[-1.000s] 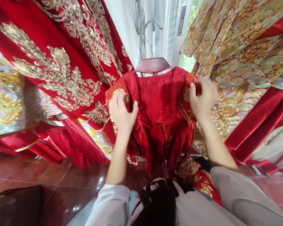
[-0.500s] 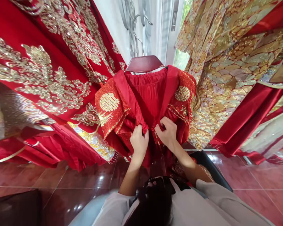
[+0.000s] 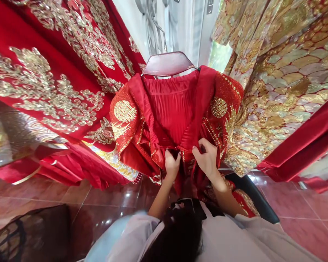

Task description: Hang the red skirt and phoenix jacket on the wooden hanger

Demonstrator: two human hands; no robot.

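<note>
A red jacket (image 3: 175, 109) with gold embroidery hangs on a dark red hanger (image 3: 168, 63) straight in front of me. Round gold emblems sit on both of its front panels. My left hand (image 3: 171, 164) pinches the left front edge near the middle. My right hand (image 3: 206, 158) pinches the right front edge close beside it. Both hands are closed on the cloth where the two edges meet, a little below the collar opening.
Red robes with gold and silver embroidery (image 3: 51, 83) hang at the left. Gold scale-patterned garments (image 3: 284, 76) hang at the right. A window frame (image 3: 202, 29) is behind the hanger. Glossy red floor tiles (image 3: 104, 203) lie below, with a dark object (image 3: 251, 193) near my right forearm.
My hands dropped from the jacket's shoulders to its front opening and drew the two edges together. Over the last half second they stayed there, shifting slightly right.
</note>
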